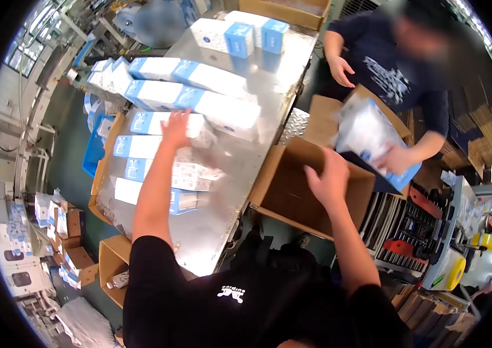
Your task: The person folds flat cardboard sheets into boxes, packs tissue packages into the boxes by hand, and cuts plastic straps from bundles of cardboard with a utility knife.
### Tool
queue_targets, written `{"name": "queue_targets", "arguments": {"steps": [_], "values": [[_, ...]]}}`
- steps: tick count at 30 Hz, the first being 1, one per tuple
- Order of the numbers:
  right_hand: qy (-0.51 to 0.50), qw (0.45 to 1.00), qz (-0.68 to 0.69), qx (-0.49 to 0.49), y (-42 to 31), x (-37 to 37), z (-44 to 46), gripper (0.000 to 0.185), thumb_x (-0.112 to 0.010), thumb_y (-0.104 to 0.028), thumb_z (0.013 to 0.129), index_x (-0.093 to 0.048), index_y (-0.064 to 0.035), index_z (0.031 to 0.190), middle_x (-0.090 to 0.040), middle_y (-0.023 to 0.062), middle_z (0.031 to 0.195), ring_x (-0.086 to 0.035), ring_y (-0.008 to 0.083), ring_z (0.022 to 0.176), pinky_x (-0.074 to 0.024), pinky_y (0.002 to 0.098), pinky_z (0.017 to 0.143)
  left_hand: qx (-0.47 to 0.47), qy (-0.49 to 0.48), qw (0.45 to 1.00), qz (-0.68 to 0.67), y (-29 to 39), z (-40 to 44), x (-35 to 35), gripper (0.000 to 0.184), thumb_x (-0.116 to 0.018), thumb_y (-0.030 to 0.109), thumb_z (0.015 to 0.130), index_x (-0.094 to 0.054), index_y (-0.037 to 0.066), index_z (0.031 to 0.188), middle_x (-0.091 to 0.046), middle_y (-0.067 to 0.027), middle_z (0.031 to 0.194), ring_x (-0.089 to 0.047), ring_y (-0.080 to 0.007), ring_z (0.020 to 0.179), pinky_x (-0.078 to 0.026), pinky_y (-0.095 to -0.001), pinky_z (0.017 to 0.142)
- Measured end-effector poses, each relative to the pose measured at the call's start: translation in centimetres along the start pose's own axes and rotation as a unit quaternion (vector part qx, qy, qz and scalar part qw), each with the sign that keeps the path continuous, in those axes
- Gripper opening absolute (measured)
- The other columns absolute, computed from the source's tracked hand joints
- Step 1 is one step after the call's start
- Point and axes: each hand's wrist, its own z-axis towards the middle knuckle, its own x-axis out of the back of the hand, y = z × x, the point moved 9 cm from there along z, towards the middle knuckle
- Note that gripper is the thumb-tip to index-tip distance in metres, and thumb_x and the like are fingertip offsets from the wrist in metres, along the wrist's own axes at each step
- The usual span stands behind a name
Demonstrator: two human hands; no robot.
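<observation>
My left hand (176, 129) reaches over the metal table with its fingers stretched out, touching a white and blue box (147, 123) in a row of similar packages. Several long white and blue boxes (222, 105) lie side by side beyond it, and more lie on the near side, partly blurred and under my forearm. At the table's right edge is an open cardboard box (283, 188), with only its bare brown inside showing. My right hand (331, 177) is at the far rim of this box, thumb on the inner side and fingers bent over the edge, their tips hidden.
Across from me a co-worker (391, 69) handles a plastic-wrapped white and blue package (367, 130) over another open carton (322, 119). More white and blue boxes (240, 39) stand at the table's far end. A small carton (112, 255) holding a bottle is at lower left.
</observation>
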Motion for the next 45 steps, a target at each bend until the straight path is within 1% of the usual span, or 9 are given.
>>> {"name": "queue_targets", "arguments": {"steps": [8,16,19,22,24,29,38,43,45], "values": [[-0.262,0.948,-0.165,0.074,-14.0,-24.3,13.7,0.114,-0.084,-0.031,0.067,-0.024,-0.0149,0.162,-0.061,0.0206,0.113,-0.063,0.0367,0.103,-0.0446,0.0465,0.095,-0.383,-0.151,0.911,-0.033,3.9,-12.4,0.0,0.086,-0.077,0.0,0.062,-0.055,0.022,0.142,-0.03,-0.0104,0.163,-0.023,-0.036,0.154,-0.012,-0.0667,0.122],[-0.263,0.96,0.009,-0.092,-13.2,-19.7,10.2,0.106,-0.081,-0.027,0.067,-0.031,-0.0078,0.158,-0.06,0.0248,0.131,-0.058,0.0393,0.123,-0.0462,0.0424,0.105,0.254,0.002,0.923,-0.288,-4.3,-1.7,-2.0,0.118,-0.083,0.038,0.073,-0.011,0.013,0.163,0.001,-0.0326,0.166,-0.032,-0.0512,0.146,-0.039,-0.0494,0.115],[-0.233,0.959,0.072,-0.145,-9.1,-12.6,8.4,0.106,-0.085,-0.019,0.062,-0.036,-0.0067,0.156,-0.056,0.0229,0.141,-0.055,0.0352,0.132,-0.0432,0.0386,0.11,0.253,0.009,0.909,-0.332,-7.0,1.5,-4.3,0.129,-0.083,0.031,0.067,0.001,0.006,0.162,-0.023,-0.0365,0.16,-0.049,-0.049,0.134,-0.043,-0.0478,0.112],[-0.226,0.895,0.372,-0.097,-4.0,-6.0,5.2,0.105,-0.08,-0.012,0.063,-0.034,-0.0055,0.157,-0.051,0.0162,0.148,-0.046,0.0275,0.14,-0.0337,0.0396,0.117,0.153,0.164,0.849,-0.479,-10.5,-0.2,-2.8,0.116,-0.078,0.01,0.072,-0.004,-0.004,0.16,-0.032,-0.0305,0.158,-0.051,-0.0389,0.135,-0.048,-0.0419,0.108],[-0.235,0.841,0.475,-0.104,-1.4,-1.3,3.4,0.11,-0.079,-0.006,0.061,-0.03,-0.0053,0.159,-0.042,0.0125,0.156,-0.036,0.024,0.147,-0.0257,0.0379,0.121,0.045,0.055,0.566,-0.822,-3.8,-7.0,5.8,0.105,-0.075,0.004,0.072,-0.018,0.003,0.16,-0.045,-0.0234,0.148,-0.058,-0.0327,0.126,-0.054,-0.0401,0.1],[-0.121,0.801,0.559,-0.178,5.4,6.4,-0.8,0.067,-0.063,-0.024,0.095,-0.039,-0.0008,0.152,-0.051,0.0152,0.146,-0.053,0.0243,0.13,-0.0407,0.0358,0.111,-0.332,0.227,0.864,-0.303,14.1,-14.3,9.9,0.063,-0.082,0.022,0.082,-0.057,0.004,0.138,-0.064,-0.0123,0.133,-0.061,-0.0307,0.119,-0.05,-0.0422,0.103],[0.071,0.808,0.464,-0.357,22.1,18.5,-18.3,0.053,-0.058,-0.027,0.101,-0.046,-0.0022,0.147,-0.056,0.0146,0.142,-0.057,0.0263,0.126,-0.0466,0.0403,0.108,-0.418,-0.244,0.689,-0.539,30.8,-12.7,2.0,0.073,-0.079,0.028,0.085,-0.048,0.01,0.149,-0.052,-0.0123,0.15,-0.051,-0.0289,0.136,-0.041,-0.0413,0.114],[-0.009,0.81,0.387,-0.44,23.5,16.8,-25.1,0.054,-0.062,-0.024,0.098,-0.047,-0.004,0.147,-0.055,0.0145,0.143,-0.055,0.0281,0.129,-0.0443,0.0432,0.11,-0.405,-0.275,0.843,-0.221,41.6,-14.5,-3.5,0.066,-0.074,0.028,0.077,-0.058,0.009,0.138,-0.063,-0.0177,0.133,-0.059,-0.0339,0.126,-0.05,-0.0438,0.102],[-0.055,0.808,0.406,-0.424,22.6,12.2,-23.8,0.055,-0.063,-0.023,0.097,-0.048,-0.0047,0.147,-0.054,0.0145,0.144,-0.054,0.0288,0.131,-0.0433,0.0444,0.111,-0.392,-0.488,0.779,0.025,39.3,-18.5,-22.1,0.066,-0.072,0.035,0.082,-0.058,0.011,0.141,-0.061,-0.017,0.139,-0.059,-0.0336,0.126,-0.05,-0.0436,0.101]]}}
